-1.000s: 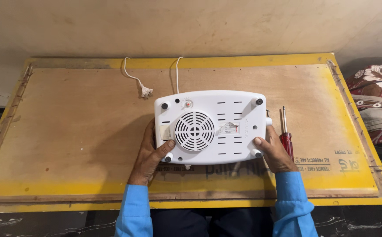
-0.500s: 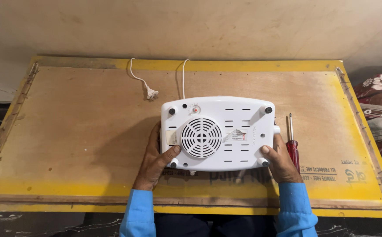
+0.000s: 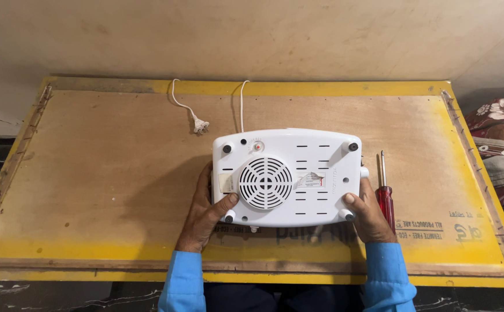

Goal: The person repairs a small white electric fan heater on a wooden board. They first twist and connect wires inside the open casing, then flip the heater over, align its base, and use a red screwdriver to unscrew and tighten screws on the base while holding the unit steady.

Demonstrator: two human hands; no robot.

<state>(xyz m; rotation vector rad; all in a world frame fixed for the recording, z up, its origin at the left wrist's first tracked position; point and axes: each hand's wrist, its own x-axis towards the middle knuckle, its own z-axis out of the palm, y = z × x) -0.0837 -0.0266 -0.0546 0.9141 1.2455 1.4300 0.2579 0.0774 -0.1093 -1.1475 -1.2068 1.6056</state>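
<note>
White machine (image 3: 289, 176) is lying upside down in the middle of the wooden surface (image 3: 90, 173), showing its round vent and small feet. Left hand (image 3: 205, 214) is holding its left side, fingers wrapping the edge. Right hand (image 3: 370, 216) is holding its right side the same way. Red screwdriver (image 3: 385, 193) is lying just beside the right hand, and the white cord with plug (image 3: 197, 121) is trailing behind

The appliance (image 3: 286, 176) lies on the board (image 3: 101, 173), near its centre. A screwdriver (image 3: 385, 193) lies just beside it at three o'clock; the plug (image 3: 200, 125) lies at ten o'clock.
</note>
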